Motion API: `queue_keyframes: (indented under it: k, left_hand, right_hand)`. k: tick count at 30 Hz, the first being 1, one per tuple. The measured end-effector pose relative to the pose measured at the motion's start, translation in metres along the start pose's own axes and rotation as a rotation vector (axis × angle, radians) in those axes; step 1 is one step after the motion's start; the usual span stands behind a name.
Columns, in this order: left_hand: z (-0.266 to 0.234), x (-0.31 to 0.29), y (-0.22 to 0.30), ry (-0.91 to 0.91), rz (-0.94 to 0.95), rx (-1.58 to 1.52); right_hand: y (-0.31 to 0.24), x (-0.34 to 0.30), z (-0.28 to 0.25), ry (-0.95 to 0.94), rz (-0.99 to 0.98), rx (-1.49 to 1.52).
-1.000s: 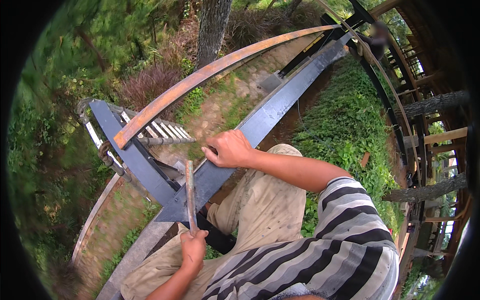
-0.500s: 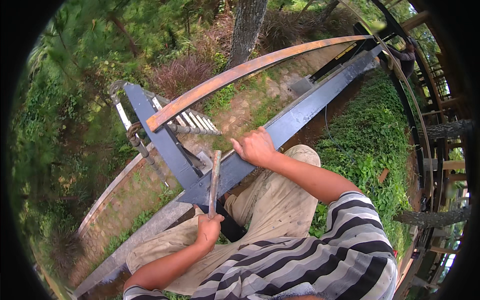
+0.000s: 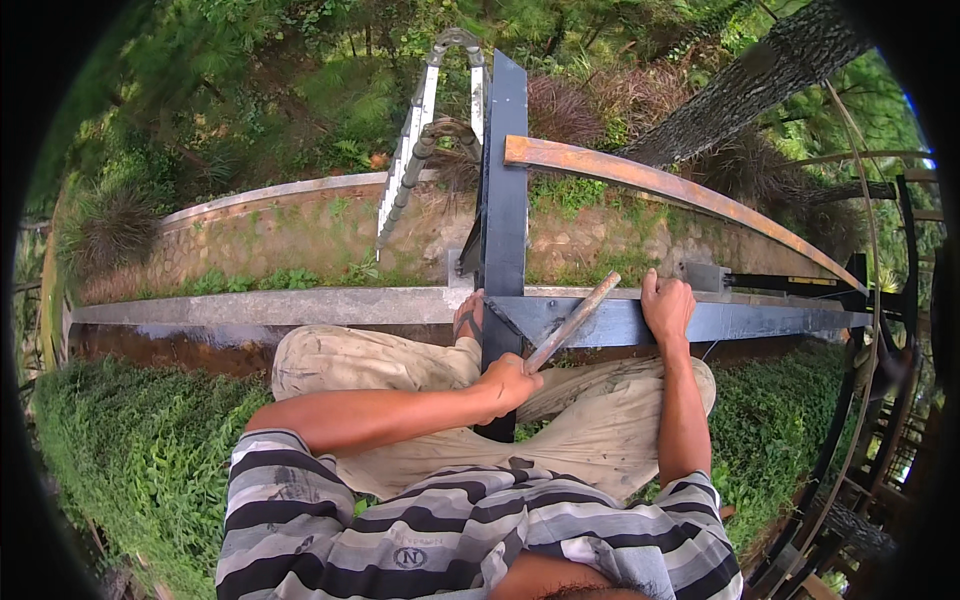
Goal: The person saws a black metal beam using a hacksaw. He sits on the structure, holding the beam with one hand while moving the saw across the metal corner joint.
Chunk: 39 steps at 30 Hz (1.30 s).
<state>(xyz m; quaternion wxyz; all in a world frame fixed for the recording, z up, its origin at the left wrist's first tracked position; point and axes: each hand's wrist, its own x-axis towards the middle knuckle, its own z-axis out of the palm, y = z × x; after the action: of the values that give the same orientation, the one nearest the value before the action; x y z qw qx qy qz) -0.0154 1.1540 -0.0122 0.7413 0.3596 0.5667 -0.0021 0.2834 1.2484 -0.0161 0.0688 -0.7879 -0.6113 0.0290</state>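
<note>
My left hand (image 3: pixel 507 385) is closed around the lower end of a short, worn metal rod (image 3: pixel 575 322). The rod slants up and to the right, its free end over a dark-painted metal beam (image 3: pixel 760 323). To the right, my right hand (image 3: pixel 667 310) grips the top edge of that beam, thumb up. A dark metal post (image 3: pixel 507 220) meets the beam near my left hand and extends away from me. Attached to the post is a rusty curved metal bar (image 3: pixel 650 178), which bows to the far right end of the beam.
A folding ladder (image 3: pixel 425 130) stands against the post's left side. My sandalled foot (image 3: pixel 468 318) is by the concrete ledge (image 3: pixel 270 308). Behind lie a stone path (image 3: pixel 300 230) and a leaning tree trunk (image 3: pixel 745 80). Leafy plants (image 3: pixel 140 440) grow below. A thin cable (image 3: pixel 868 250) hangs at right.
My view has swung round, so the beam now runs level across it instead of rising to the right. Both hands keep their holds, on the rod and the beam.
</note>
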Motion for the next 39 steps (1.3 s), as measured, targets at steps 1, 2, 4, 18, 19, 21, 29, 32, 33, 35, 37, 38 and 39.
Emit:
queue_keyframes:
  k: [1, 2, 4, 18, 19, 21, 29, 32, 33, 35, 37, 38, 39]
  left_hand:
    - [-0.003, 0.000, 0.003, -0.016, -0.006, -0.007]
    - [-0.007, 0.001, 0.006, -0.021, 0.014, 0.001]
    - [-0.018, 0.008, 0.017, -0.031, 0.076, 0.030]
    - [-0.108, 0.068, 0.093, 0.387, 0.388, 0.354]
    - [-0.103, 0.071, 0.104, 0.323, 0.338, 0.336]
    - [-0.098, 0.078, 0.115, 0.342, 0.361, 0.377]
    - [-0.091, 0.079, 0.117, 0.335, 0.322, 0.227]
    - [-0.090, 0.091, 0.103, 0.310, 0.304, 0.170]
    - [-0.080, 0.081, 0.123, 0.302, 0.275, 0.182]
    - [-0.073, 0.068, 0.139, 0.332, 0.244, 0.273]
    - [-0.077, 0.071, 0.128, 0.414, 0.279, 0.419]
    - [-0.079, 0.069, 0.130, 0.428, 0.288, 0.429]
    - [-0.080, 0.066, 0.129, 0.439, 0.284, 0.446]
  right_hand:
    - [-0.001, 0.004, 0.001, -0.005, 0.003, 0.001]
    - [-0.002, 0.009, 0.002, -0.010, 0.006, 0.002]
    - [-0.007, 0.022, 0.000, 0.007, 0.008, 0.011]
    - [-0.058, 0.148, 0.018, 0.133, 0.028, 0.099]
    - [-0.048, 0.146, 0.014, 0.150, 0.035, 0.089]
    - [-0.035, 0.147, 0.007, 0.144, 0.076, 0.086]
    - [-0.038, 0.161, 0.020, 0.092, 0.065, 0.160]
    - [-0.032, 0.159, 0.013, 0.156, 0.062, 0.157]
    - [-0.026, 0.154, 0.015, 0.183, 0.066, 0.142]
    - [-0.024, 0.146, 0.020, 0.136, 0.082, 0.143]
    - [-0.030, 0.148, 0.011, 0.100, 0.075, 0.139]
    - [-0.034, 0.148, 0.008, 0.081, 0.082, 0.138]
    - [-0.038, 0.147, 0.007, 0.051, 0.097, 0.144]
